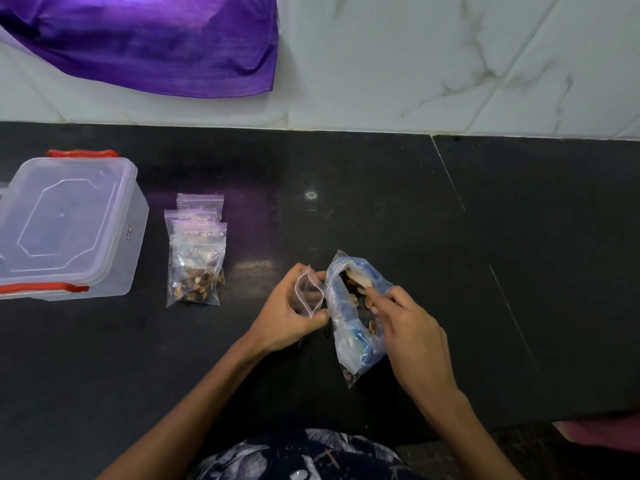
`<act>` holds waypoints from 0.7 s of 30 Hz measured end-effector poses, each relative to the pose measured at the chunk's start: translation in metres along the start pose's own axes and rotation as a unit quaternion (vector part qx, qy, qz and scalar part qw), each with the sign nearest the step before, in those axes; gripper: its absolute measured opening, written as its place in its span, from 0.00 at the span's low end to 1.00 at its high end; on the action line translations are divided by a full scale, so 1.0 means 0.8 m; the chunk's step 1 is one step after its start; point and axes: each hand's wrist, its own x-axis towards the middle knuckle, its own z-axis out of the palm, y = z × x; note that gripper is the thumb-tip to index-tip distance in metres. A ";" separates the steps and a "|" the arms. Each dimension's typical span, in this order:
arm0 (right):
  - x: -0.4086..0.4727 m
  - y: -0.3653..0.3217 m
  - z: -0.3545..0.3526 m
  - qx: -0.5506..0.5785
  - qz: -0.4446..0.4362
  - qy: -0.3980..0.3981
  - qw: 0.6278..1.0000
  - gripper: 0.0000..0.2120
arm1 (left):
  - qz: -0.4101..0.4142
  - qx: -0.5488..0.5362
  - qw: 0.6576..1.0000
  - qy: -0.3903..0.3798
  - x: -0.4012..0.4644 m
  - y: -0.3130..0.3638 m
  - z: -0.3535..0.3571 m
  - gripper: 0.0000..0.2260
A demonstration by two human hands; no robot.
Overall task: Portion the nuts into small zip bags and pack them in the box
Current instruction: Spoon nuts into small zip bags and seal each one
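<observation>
My left hand [289, 311] holds a small empty zip bag [309, 295] with its mouth held open, just left of a large clear-and-blue bag of nuts [349, 317] lying on the black counter. My right hand [408, 327] reaches into that large bag's opening, its fingertips pinching nuts [370, 301]. A pile of several small zip bags [195, 261], filled with nuts and sealed, lies further left. At the far left stands a clear plastic box [62, 226] with red clips, its lid on.
The black stone counter [381, 202] runs back to a white marble-tiled wall [450, 64]. A purple cloth [156, 39] hangs at the top left. The counter's front edge is near my body, with something pink [602, 431] at the lower right.
</observation>
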 end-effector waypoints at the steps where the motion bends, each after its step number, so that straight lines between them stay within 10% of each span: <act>1: -0.002 0.003 -0.008 0.005 -0.011 -0.012 1.000 0.23 | 0.004 0.000 1.000 0.002 0.000 0.001 0.001 0.19; 21: 0.004 -0.013 -0.032 -0.123 -0.065 -0.118 0.983 0.35 | 0.009 0.006 1.000 0.013 0.009 0.005 0.013 0.13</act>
